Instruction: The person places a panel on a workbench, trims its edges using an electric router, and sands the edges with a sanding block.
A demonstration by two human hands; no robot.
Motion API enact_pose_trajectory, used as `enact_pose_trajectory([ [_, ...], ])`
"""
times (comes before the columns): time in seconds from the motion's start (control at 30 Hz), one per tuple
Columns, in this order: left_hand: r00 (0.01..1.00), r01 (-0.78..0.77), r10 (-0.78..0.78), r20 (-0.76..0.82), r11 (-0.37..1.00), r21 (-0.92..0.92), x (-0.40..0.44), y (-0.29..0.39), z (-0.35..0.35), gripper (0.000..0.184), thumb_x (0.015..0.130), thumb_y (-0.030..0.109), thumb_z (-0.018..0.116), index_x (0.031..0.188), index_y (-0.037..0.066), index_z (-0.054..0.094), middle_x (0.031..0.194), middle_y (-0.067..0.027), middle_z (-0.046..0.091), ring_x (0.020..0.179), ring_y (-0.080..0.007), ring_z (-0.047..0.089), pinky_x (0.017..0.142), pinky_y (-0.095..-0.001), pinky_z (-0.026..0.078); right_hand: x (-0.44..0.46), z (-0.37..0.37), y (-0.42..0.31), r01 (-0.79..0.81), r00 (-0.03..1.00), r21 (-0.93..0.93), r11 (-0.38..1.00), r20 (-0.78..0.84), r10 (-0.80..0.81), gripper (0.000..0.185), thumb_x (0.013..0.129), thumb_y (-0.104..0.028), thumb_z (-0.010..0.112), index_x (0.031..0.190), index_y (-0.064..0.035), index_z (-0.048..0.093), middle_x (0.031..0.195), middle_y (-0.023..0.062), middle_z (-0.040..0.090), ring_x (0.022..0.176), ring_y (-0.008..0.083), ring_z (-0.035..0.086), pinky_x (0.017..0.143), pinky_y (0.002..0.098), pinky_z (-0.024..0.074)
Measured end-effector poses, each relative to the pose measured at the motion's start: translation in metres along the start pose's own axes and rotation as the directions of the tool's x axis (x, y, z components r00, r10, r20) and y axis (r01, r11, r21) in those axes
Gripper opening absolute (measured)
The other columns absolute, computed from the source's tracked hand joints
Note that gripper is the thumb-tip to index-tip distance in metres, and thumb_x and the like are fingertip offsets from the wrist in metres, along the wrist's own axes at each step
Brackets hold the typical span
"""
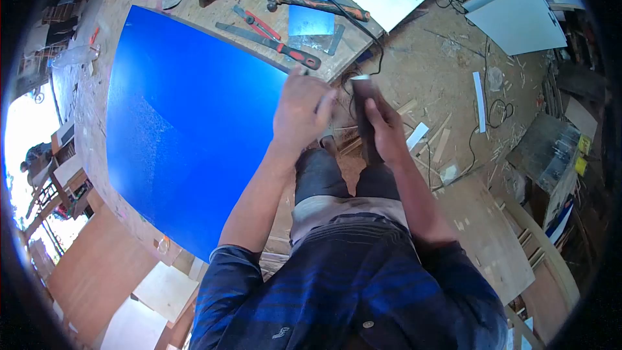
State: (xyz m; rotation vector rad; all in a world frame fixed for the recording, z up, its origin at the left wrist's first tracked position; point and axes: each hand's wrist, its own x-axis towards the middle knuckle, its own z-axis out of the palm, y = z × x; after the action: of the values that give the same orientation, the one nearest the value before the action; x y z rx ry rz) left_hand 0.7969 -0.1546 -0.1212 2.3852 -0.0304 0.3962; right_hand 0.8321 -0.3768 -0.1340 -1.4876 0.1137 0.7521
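My right hand is wrapped round a dark, narrow block with a pale top end, held upright beyond the bench edge. My left hand is near the right corner of a large blue panel; its fingers are blurred and partly curled, and whether they hold anything is unclear. Just past that hand lies a file with a red and black handle. Red-handled pliers and a hammer rest farther back on the bench, beside a small blue sheet.
A dark cable crosses the bench and drops over its edge. On the littered floor are wood scraps, white strips and more cable. A white box stands at the upper right. Plywood sheets lean at lower right. A person is far left.
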Motion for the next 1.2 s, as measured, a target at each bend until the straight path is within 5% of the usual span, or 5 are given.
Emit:
enact_pose_trajectory([
  [0.4, 0.996, 0.058, -0.061, 0.058, 0.997, 0.052, 0.002, -0.002, 0.000, 0.005, 0.101, 0.008, 0.068, 0.102, 0.005, 0.072, 0.101, -0.0137, 0.076, 0.104, -0.0343, 0.073, 0.125, -0.0605, 0.043, 0.013, 0.053, 0.036, 0.055, 0.991, -0.048, 0.997, -0.116, -0.061, 0.064, 0.118, -0.034, 0.060, 0.176, -0.0114, 0.043, 0.100, 0.0142, 0.077, 0.088, 0.0206, 0.069, 0.087, 0.0393, 0.0580],
  [0.6, 0.985, -0.062, 0.042, 0.165, 0.991, 0.117, 0.004, -0.001, -0.002, 0.030, 0.078, 0.021, 0.077, 0.103, 0.007, 0.067, 0.103, -0.0132, 0.071, 0.105, -0.0378, 0.068, 0.124, -0.0582, 0.042, 0.036, 0.040, 0.073, 0.137, 0.978, -0.006, 0.991, -0.159, -0.137, 0.065, 0.117, -0.035, 0.063, 0.174, -0.0104, 0.046, 0.102, 0.0178, 0.077, 0.090, 0.0238, 0.072, 0.090, 0.0403, 0.0584],
  [0.8, 0.984, -0.015, 0.013, 0.175, 1.000, 0.012, -0.008, 0.005, -0.006, 0.038, 0.083, 0.022, 0.075, 0.111, 0.003, 0.058, 0.106, -0.0172, 0.068, 0.103, -0.0387, 0.061, 0.109, -0.0532, 0.045, 0.006, 0.053, 0.053, 0.341, 0.916, -0.143, 0.929, -0.173, -0.363, 0.064, 0.115, -0.034, 0.066, 0.171, -0.0075, 0.049, 0.113, 0.0269, 0.078, 0.099, 0.0341, 0.077, 0.096, 0.0427, 0.0584],
  [1.0, 0.963, -0.049, 0.034, 0.269, 0.998, 0.048, -0.026, 0.008, -0.017, 0.036, 0.082, 0.016, 0.075, 0.113, 0.005, 0.060, 0.107, -0.0162, 0.069, 0.099, -0.0386, 0.062, 0.097, -0.0518, 0.047, 0.004, 0.037, 0.095, -0.159, 0.975, 0.023, 0.987, -0.152, 0.161, 0.066, 0.114, -0.038, 0.069, 0.169, -0.0056, 0.052, 0.101, 0.0196, 0.075, 0.088, 0.0251, 0.072, 0.085, 0.0411, 0.0579],
  [1.2, 0.907, -0.218, 0.193, 0.374, 0.976, 0.025, -0.006, -0.004, -0.026, 0.019, 0.090, 0.016, 0.075, 0.104, 0.005, 0.072, 0.104, -0.0129, 0.072, 0.094, -0.0349, 0.069, 0.089, -0.0481, 0.051, -0.020, 0.064, 0.078, 0.077, 0.971, 0.035, 0.996, -0.229, -0.067, 0.049, 0.115, -0.039, 0.066, 0.147, -0.0026, 0.070, 0.093, 0.0111, 0.074, 0.086, 0.0157, 0.068, 0.080, 0.0402, 0.0562],
])
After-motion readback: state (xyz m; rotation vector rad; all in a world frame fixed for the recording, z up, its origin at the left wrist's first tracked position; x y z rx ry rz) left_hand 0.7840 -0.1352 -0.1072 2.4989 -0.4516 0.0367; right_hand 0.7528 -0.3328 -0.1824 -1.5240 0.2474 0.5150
